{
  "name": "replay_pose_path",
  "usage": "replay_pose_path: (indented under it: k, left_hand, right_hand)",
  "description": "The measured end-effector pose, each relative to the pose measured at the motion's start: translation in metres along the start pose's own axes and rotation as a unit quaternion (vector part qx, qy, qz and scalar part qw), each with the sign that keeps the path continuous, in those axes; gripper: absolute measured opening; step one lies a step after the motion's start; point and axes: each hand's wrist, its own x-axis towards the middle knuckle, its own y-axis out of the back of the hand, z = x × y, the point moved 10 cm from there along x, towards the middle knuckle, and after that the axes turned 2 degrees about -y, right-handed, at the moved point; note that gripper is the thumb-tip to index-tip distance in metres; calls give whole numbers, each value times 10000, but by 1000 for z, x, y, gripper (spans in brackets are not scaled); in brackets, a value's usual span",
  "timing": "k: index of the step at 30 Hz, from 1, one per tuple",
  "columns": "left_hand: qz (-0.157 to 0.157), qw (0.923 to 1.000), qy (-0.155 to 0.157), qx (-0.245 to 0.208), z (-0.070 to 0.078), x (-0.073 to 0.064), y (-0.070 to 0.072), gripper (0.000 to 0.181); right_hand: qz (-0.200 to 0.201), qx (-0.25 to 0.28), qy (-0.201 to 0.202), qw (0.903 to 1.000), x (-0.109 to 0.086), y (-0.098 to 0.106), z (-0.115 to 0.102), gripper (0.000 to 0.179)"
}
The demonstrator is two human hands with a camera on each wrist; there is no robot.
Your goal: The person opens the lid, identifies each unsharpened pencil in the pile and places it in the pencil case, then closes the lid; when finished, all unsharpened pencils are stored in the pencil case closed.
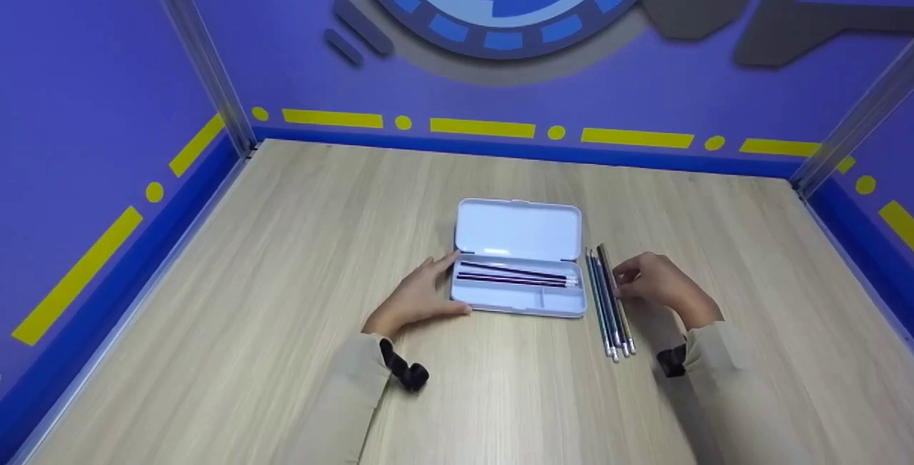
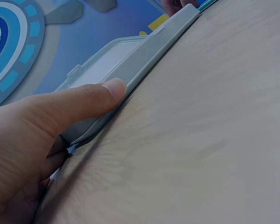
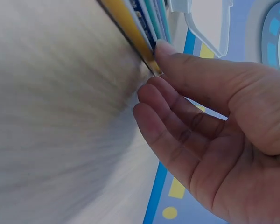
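An open white pencil case (image 1: 500, 298) lies on the table with its lid (image 1: 519, 228) tilted back. Several dark pencils (image 1: 510, 279) with white erasers lie in its long rear compartment; the front ones hold nothing. My left hand (image 1: 420, 293) grips the case's left end, thumb along the front wall (image 2: 135, 63) and fingers behind. Right of the case, several pencils (image 1: 605, 311) lie side by side, erasers toward me. My right hand (image 1: 663, 283) pinches the outermost one, a yellow-gold pencil (image 3: 123, 21), its thumb tip on the shaft and the other fingers curled loosely.
The wood-grain table (image 1: 321, 236) runs back to a blue printed wall (image 1: 285, 58) with yellow dashes. Metal posts (image 1: 207, 58) stand at the rear corners. Black straps (image 1: 405, 368) sit on both wrists, over light sleeves.
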Motion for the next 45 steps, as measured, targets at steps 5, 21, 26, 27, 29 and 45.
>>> replay_pose_path:
  k: [5, 21, 26, 27, 29, 45]
  left_hand:
    - [-1, 10000, 46, 19, 0, 0, 0, 103]
    - [41, 9998, -86, 201, 1, 2, 0, 104]
    - [68, 9998, -54, 186, 0, 2, 0, 104]
    - [69, 9998, -59, 171, 0, 2, 0, 104]
    - [71, 9999, -54, 141, 0, 2, 0, 104]
    - [56, 9998, -111, 144, 2, 1, 0, 101]
  right_hand:
    - [-112, 112, -293, 9994, 0, -1, 9, 42]
    - [-105, 563, -270, 9980, -5, -3, 9, 51]
    - [-308, 563, -371, 9972, -5, -7, 12, 58]
    - [-343, 552, -377, 9972, -5, -8, 12, 59]
    - [-402, 545, -369, 9970, -5, -9, 13, 60]
    - [-24, 694, -108, 9975, -7, 1, 11, 51]
